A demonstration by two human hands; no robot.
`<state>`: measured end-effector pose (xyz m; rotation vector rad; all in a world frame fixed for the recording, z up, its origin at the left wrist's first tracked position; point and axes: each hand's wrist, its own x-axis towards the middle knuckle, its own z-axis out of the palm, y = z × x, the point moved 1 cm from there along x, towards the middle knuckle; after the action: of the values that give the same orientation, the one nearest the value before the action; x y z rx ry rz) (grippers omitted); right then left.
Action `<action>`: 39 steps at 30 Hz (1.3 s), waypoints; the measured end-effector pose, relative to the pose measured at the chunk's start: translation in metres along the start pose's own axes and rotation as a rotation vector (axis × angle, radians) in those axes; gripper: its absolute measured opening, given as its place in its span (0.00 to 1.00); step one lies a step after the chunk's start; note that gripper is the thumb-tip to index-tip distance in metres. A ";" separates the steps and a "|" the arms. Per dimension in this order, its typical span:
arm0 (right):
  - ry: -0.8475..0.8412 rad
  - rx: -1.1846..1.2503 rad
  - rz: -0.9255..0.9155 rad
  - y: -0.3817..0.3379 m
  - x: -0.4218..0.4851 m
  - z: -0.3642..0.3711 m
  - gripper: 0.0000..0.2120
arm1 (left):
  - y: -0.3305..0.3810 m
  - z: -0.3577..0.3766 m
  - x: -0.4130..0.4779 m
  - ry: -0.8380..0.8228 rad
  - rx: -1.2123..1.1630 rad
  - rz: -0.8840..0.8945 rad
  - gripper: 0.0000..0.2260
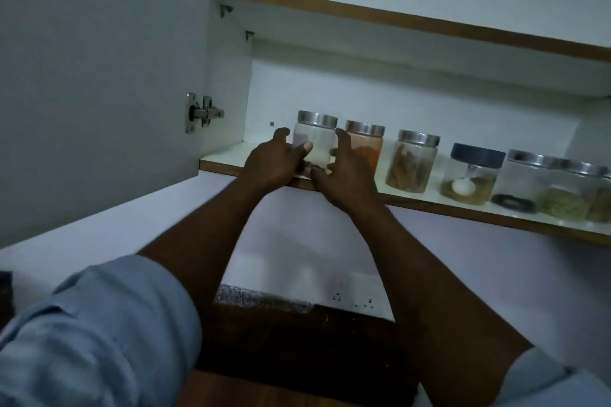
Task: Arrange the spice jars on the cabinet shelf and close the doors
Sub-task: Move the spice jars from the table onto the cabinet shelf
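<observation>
Clasped the white-filled jar from both sides: left hand at its 9 o'clock, fingers curled round the glass and thumb laid across the front; right hand at its 3 o'clock, fingers curved against the wall. Found it upright at the 9 o'clock end of the shelf, close to the front lip at 6 o'clock. Judged the likeliest slip from there to be a knock to the orange jar, just beside at 3 o'clock, with the right fingers wedged into the narrow gap between the two; might have toppled it into the stick-filled jar next along. Could also have dragged the held jar over the lip by pulling toward 6 o'clock, with so little shelf in front. Risked a weak hold as well, reaching overhead on smooth glass in dim light. Noted a black ring lying loose near the lip, far toward 3 o'clock, easily swept off. Saw the door wide open at 9 o'clock; might have struck any jar set too far forward on closing.
</observation>
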<state>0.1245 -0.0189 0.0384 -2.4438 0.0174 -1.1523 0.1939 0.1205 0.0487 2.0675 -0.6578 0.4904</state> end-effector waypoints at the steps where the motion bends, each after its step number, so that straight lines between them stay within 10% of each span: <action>1: 0.016 -0.001 0.014 0.004 -0.002 0.005 0.38 | -0.004 0.005 0.003 0.012 0.067 0.015 0.29; 15: 0.165 -0.061 0.024 0.010 0.000 0.019 0.28 | -0.019 0.036 0.010 0.173 0.438 0.133 0.25; 26: 0.091 -0.049 -0.222 -0.008 -0.141 0.032 0.16 | -0.049 0.022 -0.143 0.183 0.114 0.396 0.16; 33: -0.378 -0.013 -0.063 0.001 -0.280 0.104 0.09 | -0.141 0.049 -0.268 -0.272 0.148 0.135 0.12; 39: -0.977 -0.179 0.079 0.005 -0.407 0.167 0.24 | -0.227 0.080 -0.392 -0.610 0.259 -0.076 0.22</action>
<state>-0.0174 0.1181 -0.3544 -2.8661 -0.0793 0.1644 0.0356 0.2641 -0.3585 2.4978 -0.8939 -0.1248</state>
